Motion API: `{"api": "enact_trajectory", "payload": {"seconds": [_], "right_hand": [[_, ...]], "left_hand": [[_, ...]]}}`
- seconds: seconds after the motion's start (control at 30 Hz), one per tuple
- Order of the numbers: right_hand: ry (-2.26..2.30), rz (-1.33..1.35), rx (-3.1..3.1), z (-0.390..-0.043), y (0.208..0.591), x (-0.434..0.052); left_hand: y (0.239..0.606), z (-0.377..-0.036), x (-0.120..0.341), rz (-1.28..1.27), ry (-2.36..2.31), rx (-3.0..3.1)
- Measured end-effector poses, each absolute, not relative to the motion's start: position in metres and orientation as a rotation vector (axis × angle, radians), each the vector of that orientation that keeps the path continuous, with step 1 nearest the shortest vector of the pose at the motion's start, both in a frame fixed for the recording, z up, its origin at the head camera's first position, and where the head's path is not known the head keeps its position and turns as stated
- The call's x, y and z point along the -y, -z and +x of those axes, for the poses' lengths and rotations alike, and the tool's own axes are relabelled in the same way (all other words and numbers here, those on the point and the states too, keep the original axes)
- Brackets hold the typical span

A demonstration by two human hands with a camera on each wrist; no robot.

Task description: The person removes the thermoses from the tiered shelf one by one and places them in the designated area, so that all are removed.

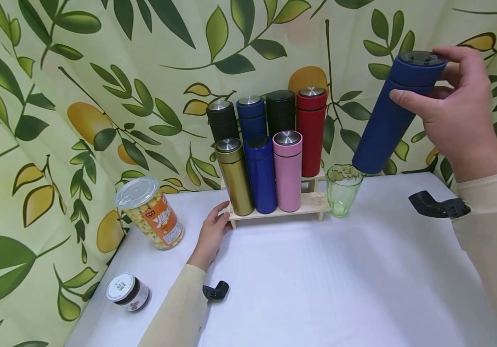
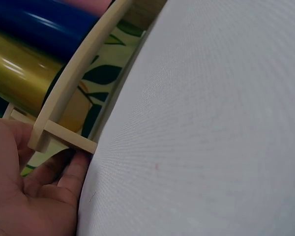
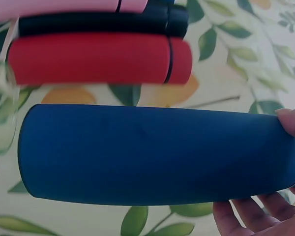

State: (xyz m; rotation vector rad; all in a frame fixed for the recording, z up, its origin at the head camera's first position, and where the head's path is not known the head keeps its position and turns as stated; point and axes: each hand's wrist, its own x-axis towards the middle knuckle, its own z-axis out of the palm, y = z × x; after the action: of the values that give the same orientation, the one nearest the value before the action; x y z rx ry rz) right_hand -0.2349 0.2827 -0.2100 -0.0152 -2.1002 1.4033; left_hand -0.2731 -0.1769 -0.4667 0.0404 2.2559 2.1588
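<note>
Your right hand [image 1: 456, 103] is gripping the matte blue flask [image 1: 393, 115] near its lid, thumb on the near side and fingers curled round the far side; you are holding it in the air, tilted with its top leaning to the right, and its base is hanging just above and to the right of the green glass [image 1: 343, 189]; the right wrist view is showing the same blue flask [image 3: 152, 155] filling the frame, your fingertips [image 3: 250, 216] wrapping it at the lid end, and the red flask [image 3: 98, 59] lying behind it on the rack. Your left hand [image 1: 211, 233] is resting flat on the white table [image 1: 317, 279] with relaxed fingers, holding nothing; its fingertips are touching the left end of the wooden rack [image 1: 280, 212]; the left wrist view is showing your fingers [image 2: 76, 169] lying right against the rack's foot [image 2: 69, 140].

On the rack's front row the gold flask [image 1: 235, 176], a glossy blue flask [image 1: 260, 173] and the pink flask [image 1: 288, 170] are standing upright side by side; four more flasks, black, blue, black and red, are standing on the higher step behind them. The glass is sitting on the table just beside the rack's right end. Left of your left hand a popcorn tub [image 1: 150, 212] is leaning near the table's edge; a small jar [image 1: 127, 292] is lying nearer you.
</note>
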Motion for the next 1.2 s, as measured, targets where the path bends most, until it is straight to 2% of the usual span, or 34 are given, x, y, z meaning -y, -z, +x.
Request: {"api": "enact_trajectory", "payload": {"seconds": [0.23, 0.47, 1.2], "right_hand": [[-1.344, -0.094, 2.156, -0.248, 0.222, -0.306], [-1.355, -0.149, 2.228, -0.266, 0.251, -0.318], [-1.309, -0.134, 2.387, -0.304, 0.337, -0.319]], "left_hand": [[0.467, -0.273, 0.177, 0.04, -2.173, -2.254], [0.466, -0.272, 0.177, 0.023, -2.155, -2.259], [0.47, -0.276, 0.176, 0.048, -2.193, -2.244]]}}
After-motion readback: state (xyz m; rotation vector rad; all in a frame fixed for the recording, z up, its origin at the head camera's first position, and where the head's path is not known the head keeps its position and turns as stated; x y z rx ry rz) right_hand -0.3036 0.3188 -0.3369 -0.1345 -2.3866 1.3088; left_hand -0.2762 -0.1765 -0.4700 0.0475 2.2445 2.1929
